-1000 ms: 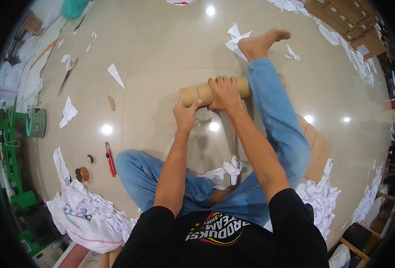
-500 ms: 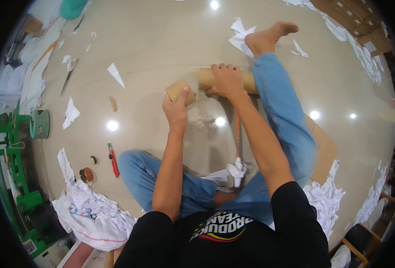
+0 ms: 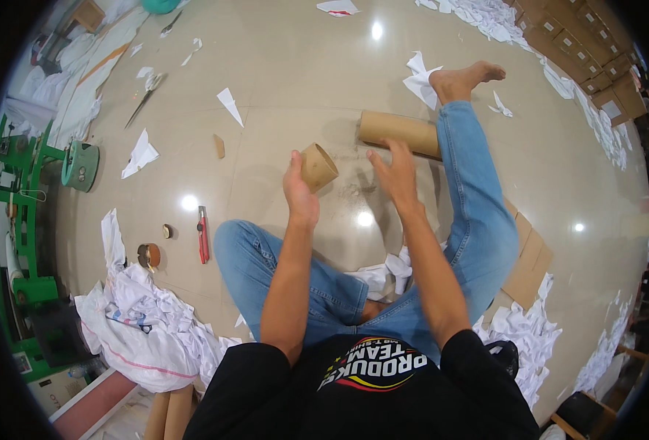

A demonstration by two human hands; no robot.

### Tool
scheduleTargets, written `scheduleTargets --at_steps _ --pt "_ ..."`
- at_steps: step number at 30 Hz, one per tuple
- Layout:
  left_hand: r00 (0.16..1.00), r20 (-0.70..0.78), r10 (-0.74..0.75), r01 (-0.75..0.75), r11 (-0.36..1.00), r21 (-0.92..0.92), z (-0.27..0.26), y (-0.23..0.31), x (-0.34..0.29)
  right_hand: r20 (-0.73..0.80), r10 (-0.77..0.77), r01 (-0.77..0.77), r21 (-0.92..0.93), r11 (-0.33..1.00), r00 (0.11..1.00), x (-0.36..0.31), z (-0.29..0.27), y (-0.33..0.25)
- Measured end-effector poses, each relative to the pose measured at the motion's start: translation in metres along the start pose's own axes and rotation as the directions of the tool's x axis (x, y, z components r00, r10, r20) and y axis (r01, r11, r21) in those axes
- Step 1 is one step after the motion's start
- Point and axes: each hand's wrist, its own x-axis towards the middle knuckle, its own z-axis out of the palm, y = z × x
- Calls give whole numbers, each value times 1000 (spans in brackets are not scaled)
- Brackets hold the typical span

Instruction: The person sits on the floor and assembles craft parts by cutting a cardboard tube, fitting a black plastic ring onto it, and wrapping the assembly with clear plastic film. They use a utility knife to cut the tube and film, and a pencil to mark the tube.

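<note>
A short piece of brown cardboard tube [image 3: 318,168] is held in my left hand [image 3: 301,189], its hollow end facing right and slightly up. My right hand [image 3: 396,174] is off to the right with thumb and fingers apart, holding nothing. Just beyond its fingertips lies a longer cardboard tube [image 3: 398,130] on the floor, its right end up against my outstretched right leg. Whether the fingertips touch that tube is hard to tell.
A red utility knife [image 3: 204,235] and a roll of brown tape [image 3: 148,255] lie left of my bent knee. Scissors [image 3: 147,99] and white fabric scraps [image 3: 230,106] are farther off. Green machinery [image 3: 34,220] borders the left; flat cardboard [image 3: 528,257] lies beyond my right leg.
My right hand has let go of the long tube and drawn back toward me. The short tube piece has turned in my left hand, showing its hollow end. The whole view has shifted.
</note>
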Motion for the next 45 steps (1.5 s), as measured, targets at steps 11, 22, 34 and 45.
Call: scheduleTargets --at_steps 11,22,34,45 --pt "983 124 136 -156 973 170 18 -9 -82 113 202 -226 662 715 973 -82 28 -85" --pt "946 316 74 -194 909 368 18 -1 -115 398 242 -460 827 322 885 -103 24 -58" --pt "454 874 -173 -873 -283 397 9 -90 -109 -26 634 -423 724 545 773 -128 -64 51" --pt "752 656 60 -653 -60 755 2 -58 -117 -48 634 -635 -19 772 772 -147 -54 59"
